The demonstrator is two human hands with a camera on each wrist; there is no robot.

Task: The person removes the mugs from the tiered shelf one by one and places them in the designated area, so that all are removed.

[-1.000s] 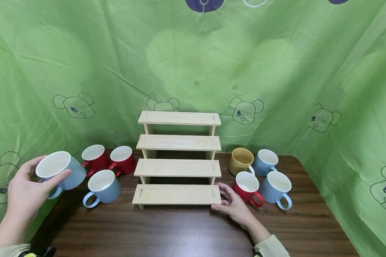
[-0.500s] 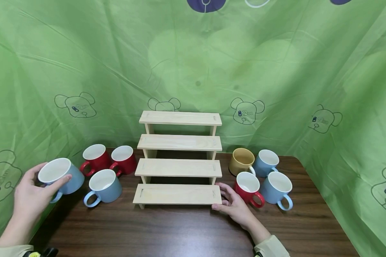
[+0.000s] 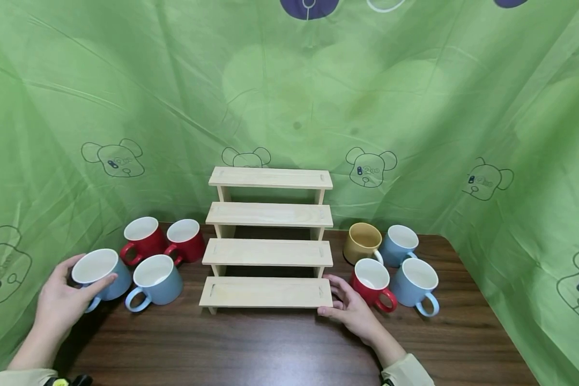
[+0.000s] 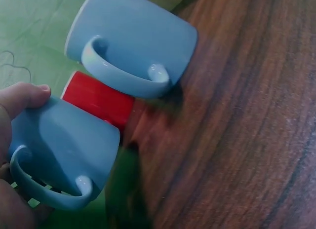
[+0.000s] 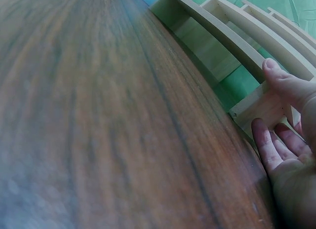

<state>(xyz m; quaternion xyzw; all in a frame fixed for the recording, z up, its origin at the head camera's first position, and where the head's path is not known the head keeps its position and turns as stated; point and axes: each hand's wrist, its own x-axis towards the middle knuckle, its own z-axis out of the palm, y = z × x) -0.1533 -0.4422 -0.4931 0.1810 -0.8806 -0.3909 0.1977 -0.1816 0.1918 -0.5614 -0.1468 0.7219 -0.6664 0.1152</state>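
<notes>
My left hand [image 3: 62,300] grips a light blue mug [image 3: 113,281] by its body, thumb over the near side, its handle pointing toward me. Right beside it stands another light blue mug [image 3: 161,284], with two red mugs [image 3: 147,246] behind. In the left wrist view the gripped blue mug [image 4: 69,140] is tilted in frame, its base close to the tabletop. My right hand [image 3: 349,308] holds the right end of the lowest step of a four-tier wooden display stand [image 3: 265,292]. In the right wrist view the thumb lies on the step edge, fingers curled at the side panel [image 5: 261,108].
Right of the stand are a yellow mug [image 3: 359,244], a red mug [image 3: 370,284] and two light blue mugs [image 3: 405,287], close together. The dark wooden table [image 3: 280,348] ends at a green printed curtain [image 3: 289,107] behind and at both sides.
My left hand has lowered the blue mug and brought it right, next to the other blue mug. The right hand has stayed at the stand.
</notes>
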